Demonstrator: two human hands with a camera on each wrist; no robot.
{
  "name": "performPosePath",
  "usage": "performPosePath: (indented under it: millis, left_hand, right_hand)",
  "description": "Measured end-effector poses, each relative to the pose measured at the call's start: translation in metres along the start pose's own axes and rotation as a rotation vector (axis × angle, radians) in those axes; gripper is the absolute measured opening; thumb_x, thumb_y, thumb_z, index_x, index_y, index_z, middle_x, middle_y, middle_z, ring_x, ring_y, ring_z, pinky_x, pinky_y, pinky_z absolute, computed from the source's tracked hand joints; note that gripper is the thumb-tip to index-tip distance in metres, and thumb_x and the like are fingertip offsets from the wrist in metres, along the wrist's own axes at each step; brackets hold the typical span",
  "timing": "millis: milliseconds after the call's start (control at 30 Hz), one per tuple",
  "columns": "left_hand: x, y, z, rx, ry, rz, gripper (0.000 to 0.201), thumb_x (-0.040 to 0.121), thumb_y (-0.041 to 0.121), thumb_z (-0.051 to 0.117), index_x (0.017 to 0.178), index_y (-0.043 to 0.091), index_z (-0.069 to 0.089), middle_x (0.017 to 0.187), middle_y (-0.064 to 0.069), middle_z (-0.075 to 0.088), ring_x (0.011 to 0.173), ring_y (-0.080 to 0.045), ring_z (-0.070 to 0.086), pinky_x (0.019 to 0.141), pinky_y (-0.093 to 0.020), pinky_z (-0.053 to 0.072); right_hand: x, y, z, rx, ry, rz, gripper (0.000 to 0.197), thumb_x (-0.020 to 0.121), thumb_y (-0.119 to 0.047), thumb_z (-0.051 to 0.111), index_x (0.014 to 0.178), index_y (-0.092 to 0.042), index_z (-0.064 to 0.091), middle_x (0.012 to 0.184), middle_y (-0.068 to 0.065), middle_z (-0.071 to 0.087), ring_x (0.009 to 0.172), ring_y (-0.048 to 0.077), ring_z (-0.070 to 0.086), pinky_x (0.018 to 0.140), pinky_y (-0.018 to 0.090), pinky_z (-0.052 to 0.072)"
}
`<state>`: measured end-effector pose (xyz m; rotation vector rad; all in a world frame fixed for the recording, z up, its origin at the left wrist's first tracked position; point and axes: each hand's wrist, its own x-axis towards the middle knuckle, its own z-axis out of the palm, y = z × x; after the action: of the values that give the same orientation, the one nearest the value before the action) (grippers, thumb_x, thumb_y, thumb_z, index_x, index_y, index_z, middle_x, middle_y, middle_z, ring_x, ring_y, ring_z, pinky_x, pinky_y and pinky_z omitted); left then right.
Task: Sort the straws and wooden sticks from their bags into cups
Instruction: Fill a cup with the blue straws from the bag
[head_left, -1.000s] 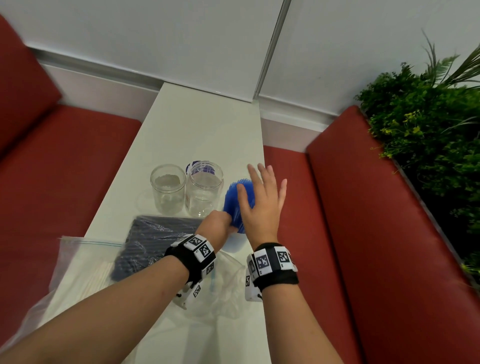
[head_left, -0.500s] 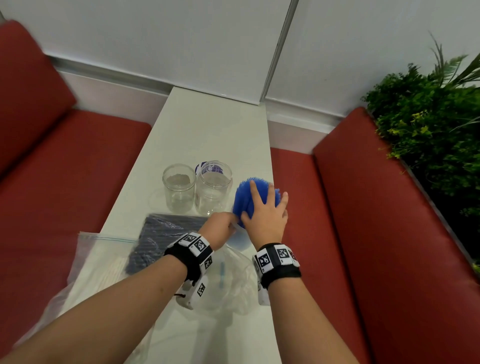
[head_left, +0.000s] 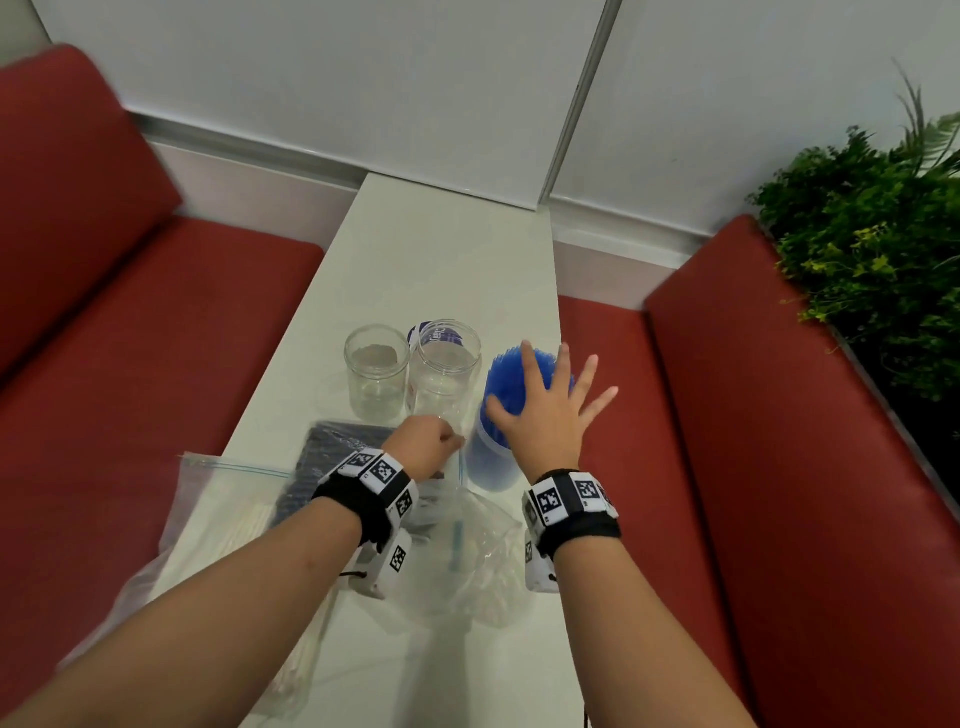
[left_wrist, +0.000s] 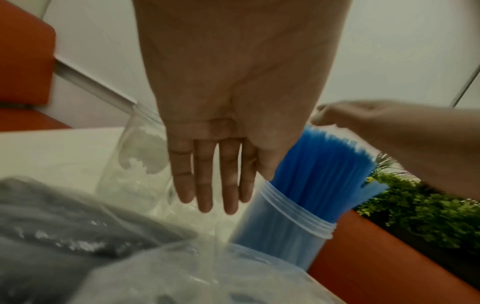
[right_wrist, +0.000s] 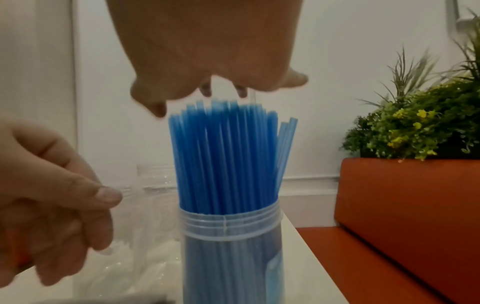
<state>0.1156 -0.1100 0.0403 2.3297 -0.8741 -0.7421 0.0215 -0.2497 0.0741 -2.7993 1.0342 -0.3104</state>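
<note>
Blue straws (right_wrist: 226, 156) stand bundled in a clear cup (right_wrist: 231, 257) near the worktop's (head_left: 441, 260) right edge. The right hand (head_left: 550, 410) hovers just over their tips, fingers spread flat, gripping nothing. The left hand (head_left: 423, 449) beside the cup pinches the emptied clear bag (head_left: 467, 561). To level the bundle well, pat straight down and lightly; a sideways push could tip the cup. Two empty cups (head_left: 376, 371) and a bag of dark straws (head_left: 332, 462) wait to the left.
</note>
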Motion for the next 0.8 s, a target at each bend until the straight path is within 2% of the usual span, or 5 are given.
performPosePath:
  millis: [133,233,433,533,800]
  left_hand:
    - [-0.006,-0.033,-0.012,0.344,-0.314,-0.095,0.067,0.077,0.079,0.053,0.095,0.018,0.07,0.094,-0.001,0.07,0.086,-0.02,0.064,0.077,-0.031,0.047]
    - [-0.019,-0.059,-0.006,0.502,-0.492,-0.206,0.085,0.055,0.091,0.057,0.101,0.02,0.067,0.099,0.0,0.069,0.09,-0.021,0.064,0.08,-0.032,0.049]
    - [-0.042,-0.086,0.022,0.204,-0.513,-0.178,0.04,0.075,0.051,0.078,0.092,0.018,0.064,0.088,0.0,0.064,0.077,-0.017,0.058,0.068,-0.025,0.045]
    - [-0.058,-0.091,0.035,0.005,-0.563,-0.24,0.069,0.073,0.057,0.078,0.129,0.026,0.052,0.122,0.001,0.061,0.099,-0.018,0.063,0.079,-0.033,0.055]
    - [-0.083,-0.102,0.034,-0.573,-0.464,-0.396,0.068,0.069,0.061,0.078,0.124,0.033,0.049,0.133,-0.004,0.052,0.11,-0.031,0.058,0.076,-0.049,0.06]
  right_hand:
    - [-0.029,-0.024,-0.013,0.378,0.507,-0.304,0.035,0.091,-0.038,0.059,0.119,-0.019,0.071,0.114,0.005,0.066,0.114,0.026,0.057,0.104,0.048,0.036]
    - [-0.058,-0.031,-0.005,0.436,0.037,-0.324,0.017,0.099,-0.031,0.052,0.101,-0.019,0.065,0.08,0.0,0.064,0.077,0.02,0.061,0.07,0.037,0.045]
    - [-0.101,0.007,0.032,0.048,-0.811,0.234,0.06,0.099,-0.033,0.063,0.151,-0.014,0.039,0.147,0.016,0.05,0.132,0.037,0.052,0.108,0.048,0.045]
    - [-0.099,0.021,0.036,0.133,-0.794,0.29,0.032,0.1,-0.011,0.061,0.129,0.002,0.062,0.13,0.02,0.066,0.113,0.035,0.067,0.1,0.044,0.055]
    - [-0.102,0.018,0.001,1.219,-0.439,0.462,0.012,0.104,-0.008,0.056,0.098,-0.011,0.067,0.078,0.001,0.061,0.05,0.006,0.049,0.046,0.019,0.041]
